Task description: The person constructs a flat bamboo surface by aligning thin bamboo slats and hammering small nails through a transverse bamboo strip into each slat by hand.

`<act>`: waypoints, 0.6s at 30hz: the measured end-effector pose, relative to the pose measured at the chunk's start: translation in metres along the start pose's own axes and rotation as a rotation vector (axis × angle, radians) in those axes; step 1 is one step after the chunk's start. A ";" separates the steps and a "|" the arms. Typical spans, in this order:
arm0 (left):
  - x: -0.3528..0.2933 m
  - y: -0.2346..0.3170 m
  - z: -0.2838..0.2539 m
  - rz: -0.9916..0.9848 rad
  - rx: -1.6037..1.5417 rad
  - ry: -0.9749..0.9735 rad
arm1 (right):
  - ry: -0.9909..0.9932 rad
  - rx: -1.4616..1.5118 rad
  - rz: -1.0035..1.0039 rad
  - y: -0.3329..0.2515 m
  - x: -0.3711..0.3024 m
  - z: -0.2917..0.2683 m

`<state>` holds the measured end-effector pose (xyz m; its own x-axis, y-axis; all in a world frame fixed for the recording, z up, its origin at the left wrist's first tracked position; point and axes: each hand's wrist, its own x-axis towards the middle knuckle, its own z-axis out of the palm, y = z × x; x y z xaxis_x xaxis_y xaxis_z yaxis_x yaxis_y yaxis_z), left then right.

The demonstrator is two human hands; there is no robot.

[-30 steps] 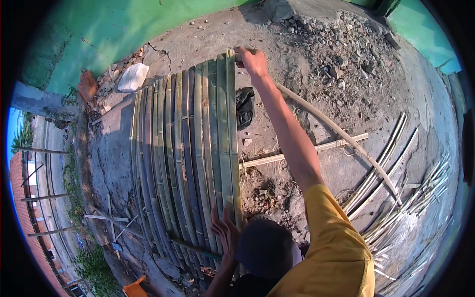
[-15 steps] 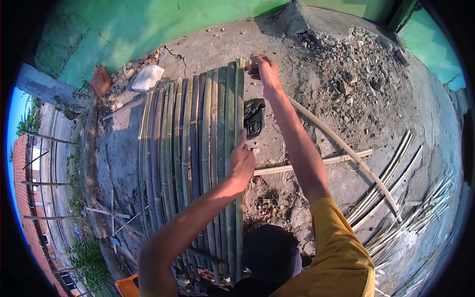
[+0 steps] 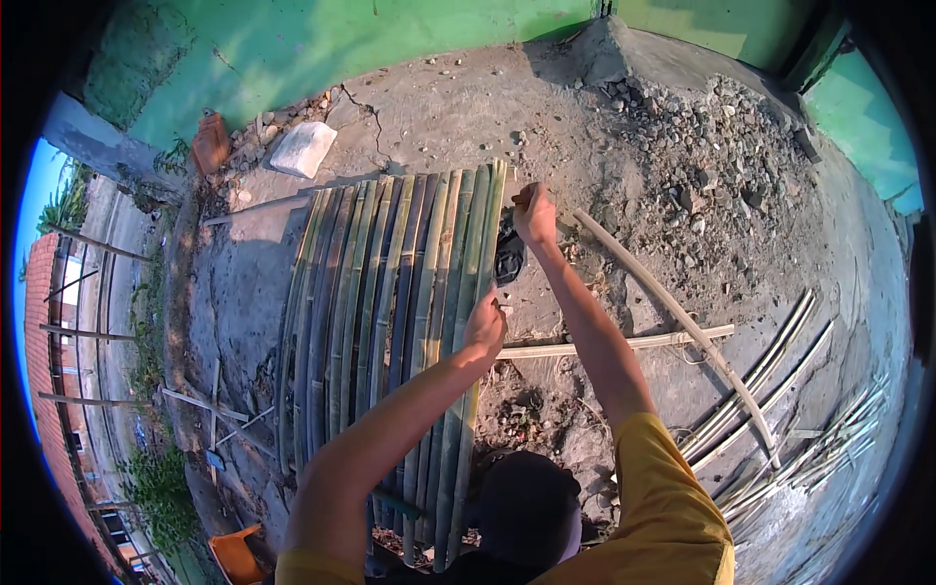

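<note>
A row of split bamboo slats (image 3: 390, 283), green to brown, lies side by side before me. My left hand (image 3: 485, 324) is closed around the edge of the outermost right bamboo slat (image 3: 485, 234), about midway along it. Close to that slat's far end, just to its right, my right hand (image 3: 535, 216) is closed with the fingers bent in. What it holds, if anything, is too small to make out. Between the two hands lies a crumpled black plastic sheet or bag (image 3: 510, 258), partly covered.
Pale bamboo strips (image 3: 624, 343) stick out rightward under the slats, crossed by a curved strip (image 3: 682, 317). More thin strips (image 3: 829, 439) lie at the right. Rubble (image 3: 702, 166) and a white block (image 3: 303, 149) are near the green wall (image 3: 322, 44). An orange object (image 3: 237, 556) stands lower left.
My right hand has come nearer and its fingers have curled in. My left hand stays on the slat's edge. The whole view has shifted, with the slats appearing lower.
</note>
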<state>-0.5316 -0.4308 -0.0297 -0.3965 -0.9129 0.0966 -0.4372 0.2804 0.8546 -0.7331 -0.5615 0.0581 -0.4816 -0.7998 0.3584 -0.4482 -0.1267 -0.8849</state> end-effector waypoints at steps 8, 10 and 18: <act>-0.010 0.089 0.009 -0.370 -0.563 -0.014 | -0.537 -0.539 -0.329 0.062 -0.078 -0.011; -0.004 0.106 0.005 -0.604 -0.353 -0.325 | -0.631 -0.589 -0.080 0.077 -0.084 -0.018; -0.019 0.035 0.058 -0.599 -0.765 -0.040 | -0.841 -0.686 -0.519 0.089 -0.069 -0.001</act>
<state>-0.5860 -0.3863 -0.0312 -0.3125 -0.8268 -0.4677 0.0616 -0.5090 0.8586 -0.7405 -0.5165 -0.0450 0.4021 -0.9108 0.0932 -0.8737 -0.4122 -0.2584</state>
